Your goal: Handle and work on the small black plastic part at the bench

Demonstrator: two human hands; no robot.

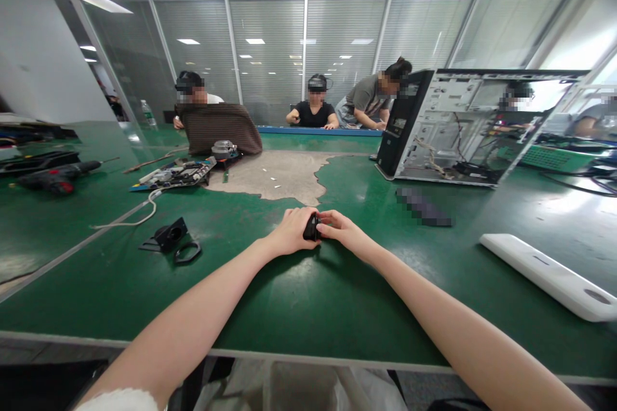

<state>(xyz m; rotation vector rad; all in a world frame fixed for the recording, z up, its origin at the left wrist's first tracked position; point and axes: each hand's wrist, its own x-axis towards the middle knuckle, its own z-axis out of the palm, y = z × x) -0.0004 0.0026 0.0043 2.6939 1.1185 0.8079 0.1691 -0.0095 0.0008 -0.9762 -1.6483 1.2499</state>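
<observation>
Handwork looks partway along: your left hand (292, 232) is curled around a small black part (312, 227), while your right hand (341, 229) is narrowed, thumb and fingers gripping its right end. You have that part at the middle of the green counter (332, 314), in front of you; your fingers hide too much to tell whether it is whole or coming apart.

To your left, a black bracket (172, 236) and a black ring (185, 262) lie separate, just beside each other. Farther back, a circuit board (176, 174) lies out, and the computer case (403, 131) stands with its side open. So separation seems done there; what you hold has not been set down.
</observation>
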